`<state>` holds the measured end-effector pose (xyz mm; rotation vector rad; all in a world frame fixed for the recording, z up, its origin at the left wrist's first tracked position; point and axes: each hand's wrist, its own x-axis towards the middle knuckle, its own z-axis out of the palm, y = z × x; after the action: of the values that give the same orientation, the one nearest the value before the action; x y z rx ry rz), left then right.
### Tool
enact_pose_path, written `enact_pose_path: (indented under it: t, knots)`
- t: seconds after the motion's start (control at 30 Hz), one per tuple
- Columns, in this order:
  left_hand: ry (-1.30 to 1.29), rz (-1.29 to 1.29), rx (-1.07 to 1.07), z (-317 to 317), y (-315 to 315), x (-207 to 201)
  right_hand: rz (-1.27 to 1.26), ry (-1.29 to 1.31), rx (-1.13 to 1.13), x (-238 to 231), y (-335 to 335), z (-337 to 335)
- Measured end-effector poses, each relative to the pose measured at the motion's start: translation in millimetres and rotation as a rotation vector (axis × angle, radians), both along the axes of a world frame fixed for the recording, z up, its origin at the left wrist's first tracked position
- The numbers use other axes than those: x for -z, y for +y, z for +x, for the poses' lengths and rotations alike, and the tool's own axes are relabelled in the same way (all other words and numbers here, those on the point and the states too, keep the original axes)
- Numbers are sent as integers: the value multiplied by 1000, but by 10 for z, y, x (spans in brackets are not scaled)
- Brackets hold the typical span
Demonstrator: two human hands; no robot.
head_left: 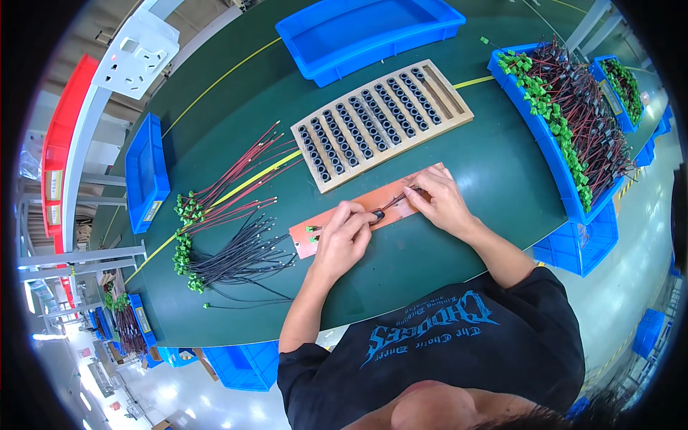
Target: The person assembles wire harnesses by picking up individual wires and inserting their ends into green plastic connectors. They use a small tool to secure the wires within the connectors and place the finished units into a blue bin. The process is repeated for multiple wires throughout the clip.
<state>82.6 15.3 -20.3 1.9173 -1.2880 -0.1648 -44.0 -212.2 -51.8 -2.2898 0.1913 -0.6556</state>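
Observation:
An orange-red board (307, 223) lies slantwise on the green table, with both hands over it. My left hand (345, 240) is closed on a small black ring-shaped part (377, 215) near the board's middle. Two small green connectors (313, 234) show on the board at this hand's left. My right hand (441, 199) pinches dark wires (394, 203) that run from the black part along the board. Its fingertips cover the far ends of these wires. Beyond the board, a wooden rack (373, 125) holds rows of black ring-shaped parts; its rightmost slots hold few or none.
Red wires (240, 172) and black wires (240, 254) with green connectors (183, 254) are fanned out at left. A blue bin (534, 132) heaped with wired parts stands at right. A blue tray (369, 36) lies beyond the rack, and a smaller blue bin (147, 175) far left.

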Motion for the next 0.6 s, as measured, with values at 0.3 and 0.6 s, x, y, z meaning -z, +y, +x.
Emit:
enact_pose_path:
  t: [0.3, 0.6]
  knots:
    - [-142, -87, -30, -20, -187, 231, -172, -15, 37, 34, -5, 16]
    - [-11, -62, -83, -41, -243, 228, -155, 20, 75, 34, -197, -28]
